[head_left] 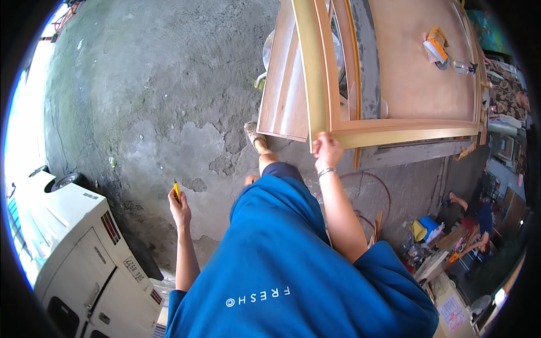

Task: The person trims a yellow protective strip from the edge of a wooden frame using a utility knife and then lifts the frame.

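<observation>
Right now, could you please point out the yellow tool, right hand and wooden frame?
Yellow tool (177, 192), head view: exposed body.
Right hand (328, 151), head view: its middle.
Wooden frame (400, 137), head view: near bar.

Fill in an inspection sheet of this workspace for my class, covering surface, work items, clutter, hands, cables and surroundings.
Surface: rough grey concrete floor, cracked and patchy.
Work items: slim yellow handheld tool with a dark tip; large pale wooden frame with a gold-toned edge.
Clutter: crumpled orange-and-white packet and clear bottle with a dark top, both within the frame's outline.
Hands: left hand grips the tool; right hand is at the frame's near corner, its grip unclear.
Cables: thin reddish loop on the floor; cable or hose, cannot tell.
Surroundings: white boxy vehicle at lower left; another person at far right.
</observation>
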Demonstrator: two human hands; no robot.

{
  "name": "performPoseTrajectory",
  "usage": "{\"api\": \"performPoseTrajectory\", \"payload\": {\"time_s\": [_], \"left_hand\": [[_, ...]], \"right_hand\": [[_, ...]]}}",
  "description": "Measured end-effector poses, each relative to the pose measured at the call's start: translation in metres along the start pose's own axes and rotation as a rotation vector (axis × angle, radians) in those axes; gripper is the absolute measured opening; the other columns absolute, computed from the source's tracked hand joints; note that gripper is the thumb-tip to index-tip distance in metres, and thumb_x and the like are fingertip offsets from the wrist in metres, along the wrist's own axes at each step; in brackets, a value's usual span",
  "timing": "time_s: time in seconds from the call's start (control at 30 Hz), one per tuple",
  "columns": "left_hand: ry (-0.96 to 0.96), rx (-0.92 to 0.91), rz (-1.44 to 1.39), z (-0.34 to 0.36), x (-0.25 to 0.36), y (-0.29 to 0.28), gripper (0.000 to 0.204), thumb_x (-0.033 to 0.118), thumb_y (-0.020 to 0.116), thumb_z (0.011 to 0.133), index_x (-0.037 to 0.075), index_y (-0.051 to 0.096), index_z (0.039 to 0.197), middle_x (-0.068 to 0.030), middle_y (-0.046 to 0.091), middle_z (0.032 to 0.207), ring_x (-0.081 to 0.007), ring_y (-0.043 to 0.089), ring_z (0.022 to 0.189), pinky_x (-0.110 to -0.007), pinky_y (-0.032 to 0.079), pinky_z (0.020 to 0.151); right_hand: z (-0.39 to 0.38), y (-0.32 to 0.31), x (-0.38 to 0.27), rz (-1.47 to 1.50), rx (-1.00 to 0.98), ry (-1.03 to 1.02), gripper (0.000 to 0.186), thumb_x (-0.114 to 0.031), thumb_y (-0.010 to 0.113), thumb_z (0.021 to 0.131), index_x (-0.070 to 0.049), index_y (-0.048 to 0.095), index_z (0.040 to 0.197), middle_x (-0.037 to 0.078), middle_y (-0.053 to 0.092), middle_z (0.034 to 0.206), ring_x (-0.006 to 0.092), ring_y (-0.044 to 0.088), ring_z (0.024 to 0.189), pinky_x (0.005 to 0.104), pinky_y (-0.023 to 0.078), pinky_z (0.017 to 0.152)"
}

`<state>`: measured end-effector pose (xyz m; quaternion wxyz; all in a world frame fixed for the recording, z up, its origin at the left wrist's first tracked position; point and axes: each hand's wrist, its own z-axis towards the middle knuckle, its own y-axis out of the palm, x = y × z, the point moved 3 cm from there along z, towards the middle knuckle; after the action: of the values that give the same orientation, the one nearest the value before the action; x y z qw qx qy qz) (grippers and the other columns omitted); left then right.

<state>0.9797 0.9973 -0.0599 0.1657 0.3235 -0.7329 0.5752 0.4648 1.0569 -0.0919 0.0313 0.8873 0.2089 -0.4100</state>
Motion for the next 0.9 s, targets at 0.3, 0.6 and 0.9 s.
{"api": "performPoseTrajectory", "payload": {"time_s": [0.3,0.6,0.9], "left_hand": [[0.136,-0.107,-0.045,0.104,0.048,-0.012,0.027,0.015,0.060,0.097,0.001,0.053,0.120,-0.0111,0.059,0.089,-0.0193,0.057,0.078,-0.032,0.049,0.072],[-0.114,-0.802,-0.748,0.314,0.182,-0.024,0.029,0.023,0.041,0.103,0.003,0.053,0.121,-0.0015,0.052,0.076,-0.0092,0.049,0.063,-0.024,0.041,0.058],[0.181,-1.009,-0.571,0.436,0.378,-0.005,0.017,0.010,0.061,0.097,0.001,0.057,0.111,-0.0029,0.064,0.090,-0.0095,0.059,0.078,-0.026,0.048,0.068]], "right_hand": [[-0.120,0.165,-0.031,-0.076,-0.676,0.160,0.025,-0.027,0.061,0.101,-0.007,0.063,0.084,0.004,0.065,0.064,0.0057,0.050,0.042,0.0200,0.031,0.037],[-0.119,0.345,-0.158,0.050,-0.738,-0.252,0.030,-0.030,0.058,0.102,-0.004,0.064,0.090,0.005,0.064,0.068,0.0056,0.050,0.050,0.0198,0.037,0.046],[-0.123,0.465,-0.129,-0.110,-0.371,-0.484,0.038,-0.023,0.059,0.100,-0.004,0.052,0.132,0.011,0.065,0.103,0.0115,0.061,0.082,0.0253,0.051,0.068]]}}
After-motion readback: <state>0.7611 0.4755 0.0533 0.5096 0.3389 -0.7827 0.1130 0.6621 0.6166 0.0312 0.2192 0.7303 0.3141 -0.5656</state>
